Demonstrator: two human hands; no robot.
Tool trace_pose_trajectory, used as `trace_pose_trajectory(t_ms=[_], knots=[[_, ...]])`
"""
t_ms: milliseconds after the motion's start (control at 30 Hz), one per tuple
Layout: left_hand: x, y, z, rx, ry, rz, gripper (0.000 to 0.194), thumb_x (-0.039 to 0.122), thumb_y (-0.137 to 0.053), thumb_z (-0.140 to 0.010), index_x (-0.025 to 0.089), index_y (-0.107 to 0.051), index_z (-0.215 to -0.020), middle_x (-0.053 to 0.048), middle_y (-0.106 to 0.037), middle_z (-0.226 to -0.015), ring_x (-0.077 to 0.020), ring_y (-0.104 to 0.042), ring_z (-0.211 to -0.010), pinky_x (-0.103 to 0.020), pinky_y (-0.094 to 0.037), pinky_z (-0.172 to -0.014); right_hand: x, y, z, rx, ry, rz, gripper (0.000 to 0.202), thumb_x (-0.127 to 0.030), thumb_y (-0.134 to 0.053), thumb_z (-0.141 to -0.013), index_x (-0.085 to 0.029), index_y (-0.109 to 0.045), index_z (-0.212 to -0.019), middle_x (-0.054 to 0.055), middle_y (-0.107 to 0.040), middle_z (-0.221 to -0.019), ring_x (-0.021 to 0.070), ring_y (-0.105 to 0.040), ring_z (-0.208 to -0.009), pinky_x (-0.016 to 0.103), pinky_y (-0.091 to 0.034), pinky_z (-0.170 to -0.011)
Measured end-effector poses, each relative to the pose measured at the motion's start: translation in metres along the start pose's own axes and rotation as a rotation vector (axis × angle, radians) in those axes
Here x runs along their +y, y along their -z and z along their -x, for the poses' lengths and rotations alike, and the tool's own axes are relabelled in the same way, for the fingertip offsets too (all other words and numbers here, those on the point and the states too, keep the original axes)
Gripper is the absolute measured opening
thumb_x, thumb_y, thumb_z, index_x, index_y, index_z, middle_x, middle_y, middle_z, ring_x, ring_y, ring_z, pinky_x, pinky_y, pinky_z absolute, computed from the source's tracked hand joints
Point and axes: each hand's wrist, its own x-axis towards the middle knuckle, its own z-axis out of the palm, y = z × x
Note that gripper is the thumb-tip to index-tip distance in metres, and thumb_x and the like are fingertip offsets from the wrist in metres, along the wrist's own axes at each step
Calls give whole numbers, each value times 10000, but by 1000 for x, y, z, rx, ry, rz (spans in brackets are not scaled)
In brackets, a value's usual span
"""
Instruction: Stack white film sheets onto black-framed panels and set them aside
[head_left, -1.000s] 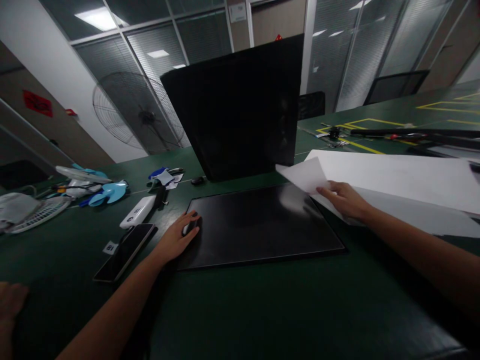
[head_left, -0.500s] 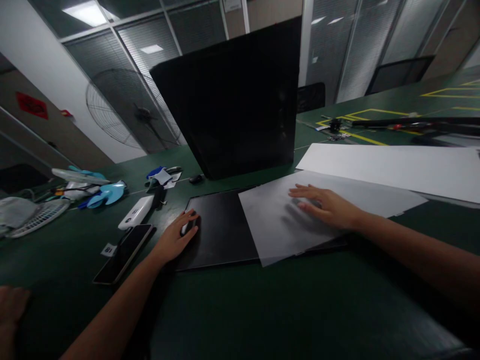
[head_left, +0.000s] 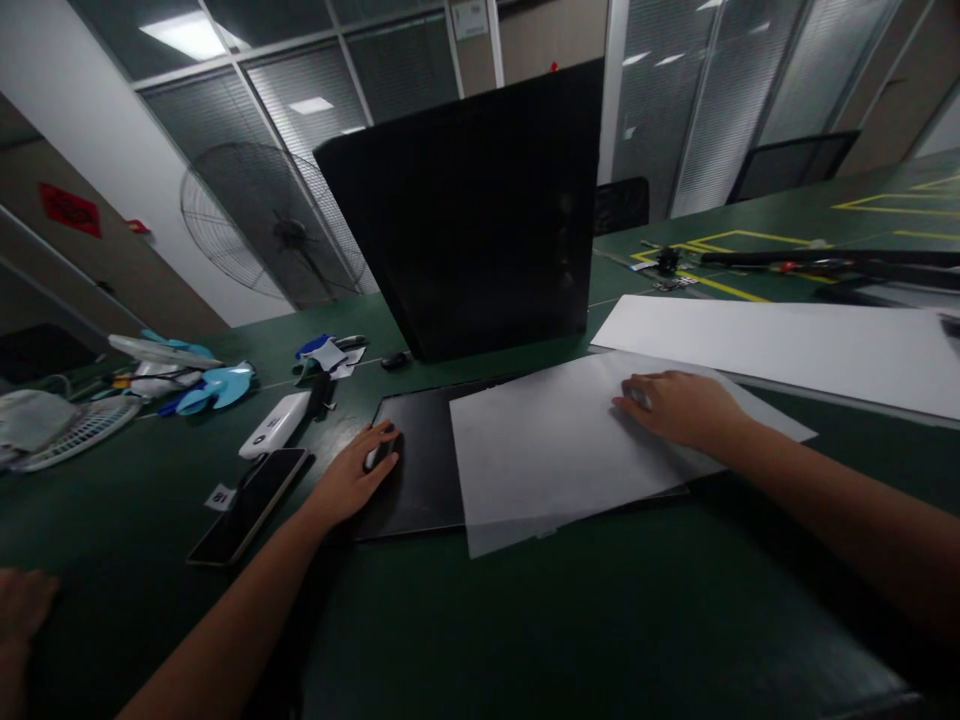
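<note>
Bending over the sheet (head_left: 540,450), the right hand (head_left: 679,408) is above the panel's right part, its fingers curled and only a narrow gap between thumb and fingertips; whether it pinches the sheet, I cannot tell. The sheet runs under this hand and out to its left, slantwise across the middle and right of the panel (head_left: 420,460). One corner hangs over the panel's near edge, another reaches past its right side, and the left part of the panel shows bare. White to pale grey and thin, the sheet looks greyer where it juts beyond the panel's near edge, and a small tab shows along that margin. The panel itself is flat, black and faintly glossy.

On the panel's left edge, the left hand (head_left: 349,480) has thumb and fingers somewhat apart; a dark and pale patch shows between them, and I cannot tell whether it holds anything.

Right of the panel and farther back lies a white board (head_left: 750,335). Behind the panel stands a big black screen (head_left: 487,220), with a mouse (head_left: 394,361) behind the panel's far left corner. Left of the panel are a phone (head_left: 247,510) and a white device (head_left: 276,425). Well left of the panel, another person's hand (head_left: 22,600) shows at the picture's edge.
</note>
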Motion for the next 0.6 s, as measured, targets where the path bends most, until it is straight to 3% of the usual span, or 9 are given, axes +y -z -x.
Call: trace_pose_trajectory(t_ms=[133,233,500,600], knots=[[0,0,1,-8,10,59,725,716,-373,-995,200,-621,-1441,-112,-459,-1650,-330,-295,-1586,-563,-254,-1286,-32,1,12,82,136,-22,657,-722,-367,-978,-236,-757,-1187,182,-721,-1132,385,-674,-1018,560,-569,-793],[1,1,3,-8,14,61,795,753,-408,-969,192,-550,-1515,-120,-454,-1651,-342,-293,-1585,-563,-259,-1285,-46,3,19,138,206,-59,647,-733,-410,-959,-244,-777,-1170,172,-728,-1134,390,-655,-1073,572,-571,-835],[-3,0,2,-37,-16,29,876,808,-498,-900,212,-522,-1541,-127,-423,-1671,-376,-294,-1582,-581,-254,-1280,-59,16,27,42,489,-181,647,-668,-405,-1010,-223,-686,-1388,142,-697,-1306,350,-647,-1107,563,-566,-897],[-5,-2,1,-36,-33,27,863,810,-575,-862,252,-548,-1520,-119,-415,-1677,-375,-297,-1581,-586,-260,-1274,-55,15,25,32,559,-249,609,-627,-405,-1036,-223,-677,-1401,131,-708,-1275,302,-662,-1073,535,-555,-942]])
